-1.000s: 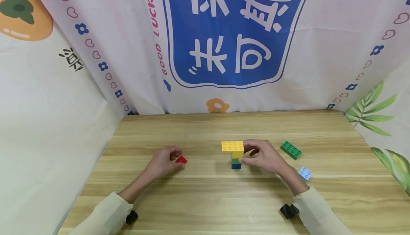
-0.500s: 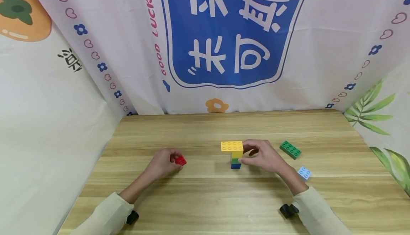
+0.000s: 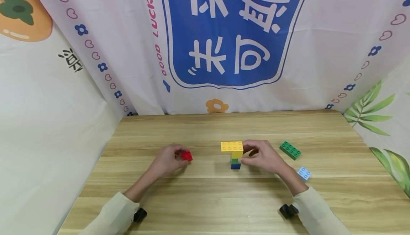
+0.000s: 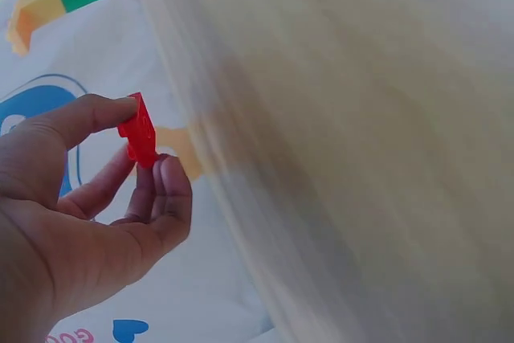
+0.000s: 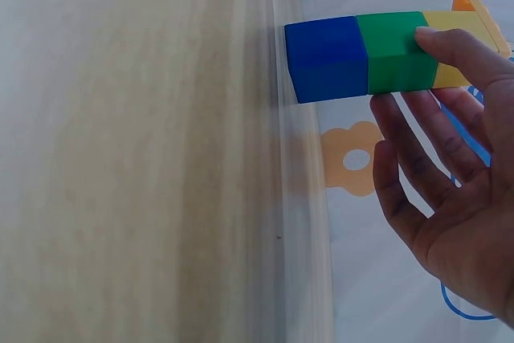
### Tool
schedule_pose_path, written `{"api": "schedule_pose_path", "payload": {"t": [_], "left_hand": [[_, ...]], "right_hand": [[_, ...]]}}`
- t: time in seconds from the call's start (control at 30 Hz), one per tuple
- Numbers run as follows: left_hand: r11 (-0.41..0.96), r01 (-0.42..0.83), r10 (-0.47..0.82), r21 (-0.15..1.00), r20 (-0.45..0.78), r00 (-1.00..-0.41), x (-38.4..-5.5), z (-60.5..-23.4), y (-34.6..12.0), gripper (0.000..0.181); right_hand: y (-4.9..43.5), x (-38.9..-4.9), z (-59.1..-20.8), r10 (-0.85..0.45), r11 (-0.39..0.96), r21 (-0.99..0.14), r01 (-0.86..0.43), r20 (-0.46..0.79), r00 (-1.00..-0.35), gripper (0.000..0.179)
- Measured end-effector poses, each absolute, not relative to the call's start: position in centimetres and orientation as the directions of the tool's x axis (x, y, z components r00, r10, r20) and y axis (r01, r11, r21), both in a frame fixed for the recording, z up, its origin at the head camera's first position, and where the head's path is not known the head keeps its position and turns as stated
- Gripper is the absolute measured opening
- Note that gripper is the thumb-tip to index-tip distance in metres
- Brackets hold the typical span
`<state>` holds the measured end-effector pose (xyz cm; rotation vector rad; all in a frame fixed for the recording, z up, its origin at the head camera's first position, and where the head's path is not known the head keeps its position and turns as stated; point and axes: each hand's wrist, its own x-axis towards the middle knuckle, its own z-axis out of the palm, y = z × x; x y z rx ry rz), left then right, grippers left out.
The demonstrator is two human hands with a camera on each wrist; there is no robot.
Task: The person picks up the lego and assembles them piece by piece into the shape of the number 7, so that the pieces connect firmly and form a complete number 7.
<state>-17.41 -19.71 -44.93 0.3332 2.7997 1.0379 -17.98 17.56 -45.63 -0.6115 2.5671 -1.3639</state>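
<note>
My left hand [image 3: 168, 160] pinches a small red building brick [image 3: 187, 156] between thumb and fingertips, just above the table. The left wrist view shows the red brick [image 4: 140, 132] tilted on its side in the fingers. To its right stands an upright stack: a blue brick [image 3: 235, 166] at the bottom, then a green brick [image 5: 393, 50], a yellow brick [image 3: 237, 154] and a longer yellow piece [image 3: 231, 146] overhanging leftward on top. My right hand [image 3: 264, 156] grips the stack from the right, its thumb on the green brick. Part of the yellow brick is hidden by the fingers.
A loose green brick [image 3: 290, 150] lies on the wooden table [image 3: 205, 199] right of the stack. Nearer, a light blue brick [image 3: 304, 173] lies beside the right forearm. A patterned cloth [image 3: 134, 50] hangs behind the table.
My left hand has moved slightly right and away from the body with the red brick, which has turned in the fingers. The right hand and the stack have stayed in place.
</note>
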Motion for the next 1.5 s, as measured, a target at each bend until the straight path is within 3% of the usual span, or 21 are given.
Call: {"api": "schedule_pose_path", "payload": {"t": [0.57,1.5], "left_hand": [[0.448,0.329,0.385,0.831,0.153,-0.91,-17.5,-42.5,-16.3,0.036],[0.245,0.342,0.446,0.907,0.208,-0.871,-17.8,-42.1,-12.3,0.034]], "right_hand": [[17.5,-18.0,-45.8,-0.43,0.493,-0.826,-0.274,0.042,-0.902,0.041],[17.5,-18.0,-45.6,-0.438,0.484,-0.827,-0.285,0.053,-0.897,0.04]]}}
